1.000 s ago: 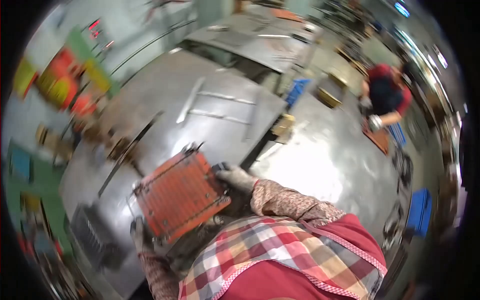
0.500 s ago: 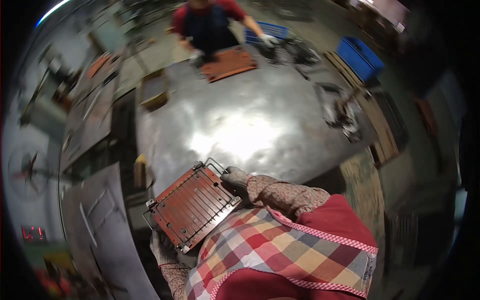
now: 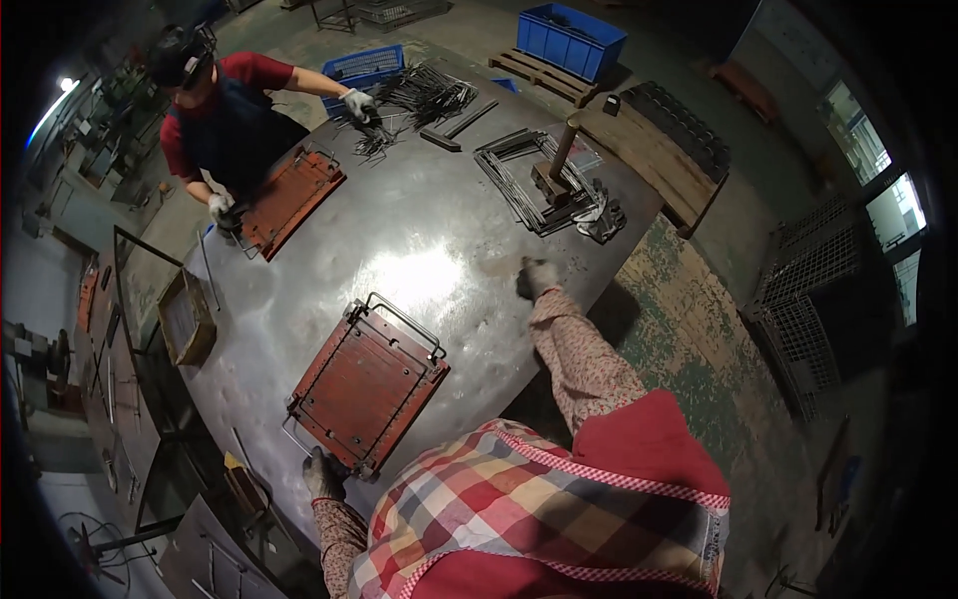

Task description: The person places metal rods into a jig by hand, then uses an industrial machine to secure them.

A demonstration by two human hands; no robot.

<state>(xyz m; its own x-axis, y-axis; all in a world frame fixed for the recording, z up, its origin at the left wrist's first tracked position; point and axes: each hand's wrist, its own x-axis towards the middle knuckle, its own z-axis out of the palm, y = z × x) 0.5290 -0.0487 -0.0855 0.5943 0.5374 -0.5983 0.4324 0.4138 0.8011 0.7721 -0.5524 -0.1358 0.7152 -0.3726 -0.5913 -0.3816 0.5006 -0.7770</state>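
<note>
A red-brown rectangular jig plate (image 3: pixel 367 387), edged with dark rods and corner fittings, lies at a slant on the metal table. Bent wire handles (image 3: pixel 404 324) stick out from its far and near-left ends. My left hand (image 3: pixel 325 475), in a grey glove with dark fingertips, grips the plate's near-left corner. Out to the right, my gloved right hand (image 3: pixel 540 277) is over the bare tabletop, apart from the plate. Its dark fingers are loosely bent and seem apart, with nothing visible in them. The nearest things beyond it are stacked dark wire frames (image 3: pixel 514 190).
A wooden-handled block tool (image 3: pixel 561 165) stands on the frames. Across the metal table (image 3: pixel 289 349), a co-worker (image 3: pixel 235 120) handles a second red-brown plate (image 3: pixel 289 203) and thin rods (image 3: pixel 424 95). A yellowish tray (image 3: pixel 187 317) sits left; a blue bin (image 3: pixel 571 43) stands beyond.
My right hand has left the plate's handle and reached out to the right. The plate, held in both hands before, rests on the table with a plainer face up in place of a striped one.
</note>
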